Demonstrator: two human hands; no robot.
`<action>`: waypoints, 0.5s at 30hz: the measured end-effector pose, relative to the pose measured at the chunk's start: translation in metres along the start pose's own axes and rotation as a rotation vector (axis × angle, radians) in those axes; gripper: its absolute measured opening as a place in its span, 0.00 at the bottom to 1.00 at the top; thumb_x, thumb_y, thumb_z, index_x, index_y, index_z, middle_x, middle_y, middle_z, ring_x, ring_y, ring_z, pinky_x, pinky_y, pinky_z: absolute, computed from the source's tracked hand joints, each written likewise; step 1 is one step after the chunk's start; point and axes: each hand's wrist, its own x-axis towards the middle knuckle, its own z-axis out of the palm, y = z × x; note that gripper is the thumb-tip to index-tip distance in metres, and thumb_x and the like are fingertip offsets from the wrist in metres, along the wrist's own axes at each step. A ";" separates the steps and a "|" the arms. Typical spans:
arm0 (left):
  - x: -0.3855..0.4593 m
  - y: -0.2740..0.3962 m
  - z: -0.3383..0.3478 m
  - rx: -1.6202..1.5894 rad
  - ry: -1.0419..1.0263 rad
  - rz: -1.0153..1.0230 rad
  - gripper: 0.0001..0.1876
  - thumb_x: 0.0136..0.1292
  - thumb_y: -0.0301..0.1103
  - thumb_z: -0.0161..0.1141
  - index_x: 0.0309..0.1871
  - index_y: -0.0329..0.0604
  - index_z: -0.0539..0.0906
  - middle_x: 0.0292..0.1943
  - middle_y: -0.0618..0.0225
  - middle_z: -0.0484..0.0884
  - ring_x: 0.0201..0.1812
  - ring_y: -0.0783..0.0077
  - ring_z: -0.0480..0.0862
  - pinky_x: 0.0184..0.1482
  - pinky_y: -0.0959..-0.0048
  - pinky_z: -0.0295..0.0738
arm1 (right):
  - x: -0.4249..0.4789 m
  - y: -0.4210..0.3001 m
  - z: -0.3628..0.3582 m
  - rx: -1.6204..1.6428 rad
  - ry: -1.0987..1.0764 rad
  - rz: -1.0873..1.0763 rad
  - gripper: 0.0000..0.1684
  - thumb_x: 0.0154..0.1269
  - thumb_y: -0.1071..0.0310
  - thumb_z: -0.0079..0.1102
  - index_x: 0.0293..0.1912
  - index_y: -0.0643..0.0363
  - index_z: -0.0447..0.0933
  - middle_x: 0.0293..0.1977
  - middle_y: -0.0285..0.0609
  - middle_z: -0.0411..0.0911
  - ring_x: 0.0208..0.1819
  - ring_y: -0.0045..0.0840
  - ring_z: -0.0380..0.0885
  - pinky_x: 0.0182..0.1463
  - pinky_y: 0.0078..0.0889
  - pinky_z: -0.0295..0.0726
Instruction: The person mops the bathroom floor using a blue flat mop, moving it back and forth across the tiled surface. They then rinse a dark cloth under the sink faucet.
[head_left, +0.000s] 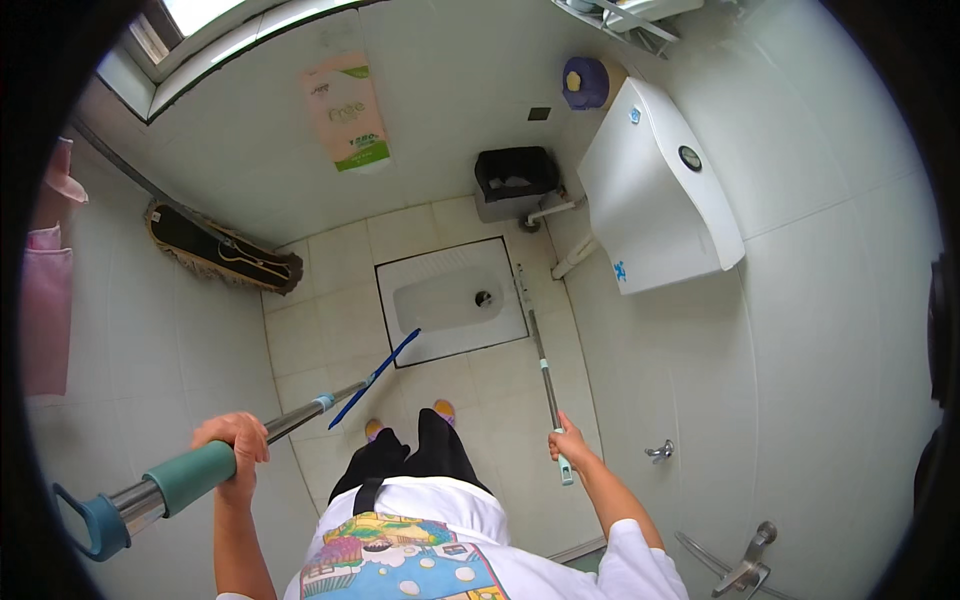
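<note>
My left hand (234, 450) is wrapped around the steel pole of a floor squeegee or flat mop (296, 420), at the teal foam grip (191, 478). Its thin blue head (405, 341) hangs slantwise near the front left corner of the squat toilet (442, 281); whether it touches the floor I cannot tell. My right hand (571, 444) holds a slimmer metal pole (547, 386) by its pale green handle end (565, 471). That pole runs forward along the toilet's right side. Its narrow far end (523, 277) is too small to identify.
A bin with a black liner (517, 176) stands beyond the toilet. On the right wall are a white cistern (660, 195), a tap (660, 451) and a shower mixer (742, 570). A dust mop (221, 251) leans at the left wall, near pink cloth (49, 315).
</note>
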 end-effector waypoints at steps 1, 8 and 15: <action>0.001 0.000 0.000 -0.011 0.025 -0.035 0.14 0.58 0.29 0.50 0.16 0.44 0.63 0.08 0.73 0.64 0.10 0.79 0.64 0.22 0.78 0.64 | 0.004 -0.007 0.004 0.001 0.023 -0.050 0.44 0.49 0.81 0.42 0.64 0.48 0.37 0.14 0.37 0.63 0.11 0.19 0.62 0.12 0.23 0.62; 0.012 -0.001 -0.003 0.004 0.028 -0.020 0.17 0.56 0.28 0.52 0.12 0.43 0.64 0.06 0.72 0.65 0.08 0.78 0.66 0.17 0.78 0.66 | 0.124 -0.128 0.019 0.109 -0.075 -0.077 0.50 0.50 0.80 0.40 0.60 0.47 0.18 0.12 0.37 0.63 0.08 0.21 0.61 0.11 0.25 0.64; 0.013 -0.003 -0.010 0.041 0.030 0.007 0.16 0.56 0.29 0.51 0.12 0.44 0.63 0.06 0.74 0.65 0.09 0.79 0.67 0.18 0.79 0.66 | 0.112 -0.057 0.059 -0.419 0.008 0.029 0.51 0.49 0.79 0.41 0.61 0.45 0.19 0.14 0.40 0.64 0.10 0.24 0.64 0.12 0.28 0.66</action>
